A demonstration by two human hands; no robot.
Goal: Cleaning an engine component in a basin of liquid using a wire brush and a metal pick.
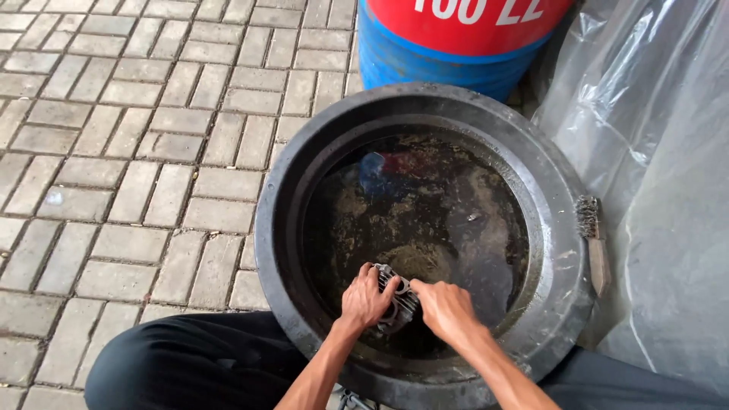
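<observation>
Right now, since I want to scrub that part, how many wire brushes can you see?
1. The wire brush lies on the right rim of the black basin, away from both hands, which grip the finned metal part. The murky water could hide more.

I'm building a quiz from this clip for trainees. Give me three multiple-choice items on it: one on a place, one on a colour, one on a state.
1. Where does the wire brush lie?
A. on the right rim of the black basin
B. in the liquid
C. on the paving bricks

2. What colours is the drum behind the basin?
A. green and white
B. blue and red
C. all yellow

3. How is the finned metal part held?
A. lying untouched
B. by one hand only
C. by both hands

Answers: 1 A, the brush rests on the rim's right side. 2 B, a blue body with a red band. 3 C, the left hand and the right hand both grip it over the murky liquid.
</observation>
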